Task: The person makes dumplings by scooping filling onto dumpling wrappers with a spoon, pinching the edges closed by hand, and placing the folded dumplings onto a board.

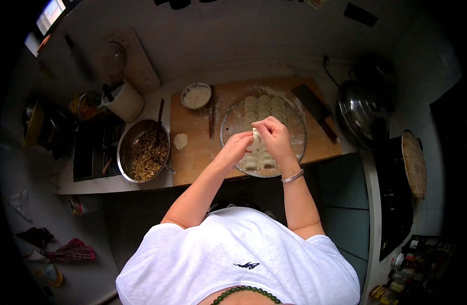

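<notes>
A pale dumpling is pinched between my left hand and my right hand, its dough partly hidden by my fingers. Both hands are above a round tray, where rows of white dumplings lie side by side. One flat dough wrapper rests on the wooden board, left of the tray. Further left, a metal bowl holds chopped filling with a dark utensil standing in it.
A bowl of flour and a thin rolling pin are at the board's upper left. A cleaver lies on its right side. Beyond stands a large metal pot; a dark rack is at far left.
</notes>
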Available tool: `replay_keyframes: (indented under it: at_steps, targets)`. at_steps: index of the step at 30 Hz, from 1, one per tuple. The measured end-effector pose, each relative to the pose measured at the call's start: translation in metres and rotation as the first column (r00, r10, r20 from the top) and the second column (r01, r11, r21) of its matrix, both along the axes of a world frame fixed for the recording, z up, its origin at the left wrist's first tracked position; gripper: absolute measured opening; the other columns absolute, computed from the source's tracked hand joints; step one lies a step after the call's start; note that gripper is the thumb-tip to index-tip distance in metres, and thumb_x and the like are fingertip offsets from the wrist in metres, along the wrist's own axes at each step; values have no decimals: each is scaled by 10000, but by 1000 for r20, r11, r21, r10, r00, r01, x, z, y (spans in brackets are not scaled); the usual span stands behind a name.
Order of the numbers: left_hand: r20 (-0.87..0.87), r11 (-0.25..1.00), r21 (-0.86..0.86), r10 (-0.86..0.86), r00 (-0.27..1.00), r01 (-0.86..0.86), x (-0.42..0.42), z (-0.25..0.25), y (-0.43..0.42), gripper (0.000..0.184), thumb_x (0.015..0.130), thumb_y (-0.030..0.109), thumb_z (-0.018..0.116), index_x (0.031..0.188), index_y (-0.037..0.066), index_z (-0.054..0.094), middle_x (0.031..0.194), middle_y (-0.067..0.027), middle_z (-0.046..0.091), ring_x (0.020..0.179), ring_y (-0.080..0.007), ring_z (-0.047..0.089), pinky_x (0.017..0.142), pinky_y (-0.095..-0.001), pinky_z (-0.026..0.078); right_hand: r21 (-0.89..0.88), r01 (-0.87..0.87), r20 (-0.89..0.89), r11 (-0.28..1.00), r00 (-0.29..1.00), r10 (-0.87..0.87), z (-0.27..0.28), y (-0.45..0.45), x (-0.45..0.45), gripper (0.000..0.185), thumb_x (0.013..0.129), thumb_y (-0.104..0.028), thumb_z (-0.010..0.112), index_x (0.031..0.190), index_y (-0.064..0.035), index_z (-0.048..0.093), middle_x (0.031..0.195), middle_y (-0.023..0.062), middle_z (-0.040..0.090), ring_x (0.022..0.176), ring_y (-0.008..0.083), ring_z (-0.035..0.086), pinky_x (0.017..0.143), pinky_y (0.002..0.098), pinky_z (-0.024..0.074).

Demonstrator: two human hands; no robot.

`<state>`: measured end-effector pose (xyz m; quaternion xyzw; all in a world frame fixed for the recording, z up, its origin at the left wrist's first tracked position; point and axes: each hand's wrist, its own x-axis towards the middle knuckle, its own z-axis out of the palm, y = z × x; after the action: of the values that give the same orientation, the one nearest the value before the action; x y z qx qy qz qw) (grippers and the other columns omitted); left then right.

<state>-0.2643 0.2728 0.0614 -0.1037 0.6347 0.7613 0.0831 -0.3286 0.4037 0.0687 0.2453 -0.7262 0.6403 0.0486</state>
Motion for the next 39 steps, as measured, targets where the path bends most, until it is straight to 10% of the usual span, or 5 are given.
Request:
replay_keyframes:
  at_steps: [8, 16, 28, 39]
  targets:
    - [49, 993, 15, -119, 992, 119, -6, -42, 0, 258, 877, 197, 447, 1005, 24, 590, 916, -11, 597, 865, -103, 541, 737, -279, 432, 126, -193, 127, 973, 976, 177, -30, 13, -10, 169, 793, -101, 622, 908, 16, 661, 896, 101, 614, 750, 170, 592, 670, 276, 466]
    - [179, 852, 521, -172, 969, 55, -7, -79, 39, 349, 922, 157, 438, 1231, -3, 466, 1071, -83, 592, 949, -149, 604, 882, -277, 481, 390, -382, 448, 838, 874, 189, -54, 61, -5, 391, 728, -166, 666, 1067, 17, 600, 939, 175, 656, 877, 264, 637, 761, 347, 492]
    - [170, 966, -91, -223, 960, 241, -19, -144, 79, 356, 957, 149, 426, 1284, 9, 440, 1063, -73, 591, 915, -131, 589, 705, -258, 461, 821, -37, 32, 569, 999, 18, -89, 71, 16, 141, 724, -42, 603, 855, 2, 573, 777, 247, 602, 779, 400, 595, 669, 458, 478]
    - [109, 973, 222, 33, 993, -57, 11, -127, 30, 452, 942, 152, 470, 1362, 52, 337, 1216, -101, 524, 929, -142, 580, 815, -259, 466, 813, 163, -147, 559, 986, -72, -151, 63, -77, 275, 759, -5, 552, 1033, 20, 532, 1044, 257, 532, 935, 402, 550, 739, 452, 475]
